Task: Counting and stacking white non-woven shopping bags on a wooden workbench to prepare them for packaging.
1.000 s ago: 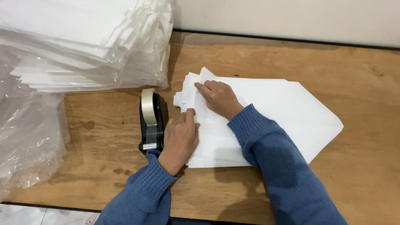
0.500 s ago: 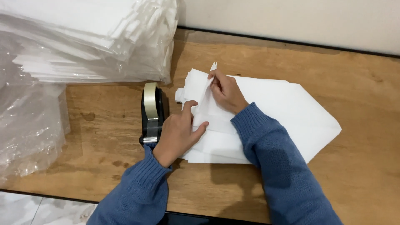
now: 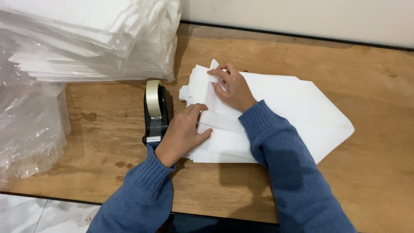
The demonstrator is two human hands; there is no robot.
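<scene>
Paper stack [image 3: 297, 112] under both flat hands

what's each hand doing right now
Left hand: open, pressing flat on the white paper stack.
Right hand: fingers pressing a tape strip onto the stack, gripping nothing.

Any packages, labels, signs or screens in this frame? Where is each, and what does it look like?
Wrapped stack: back left on the table, white sheets in clear plastic film.
Loose plastic wrap: left edge, crumpled, clear.
Labels, signs, screens: none in view.
</scene>
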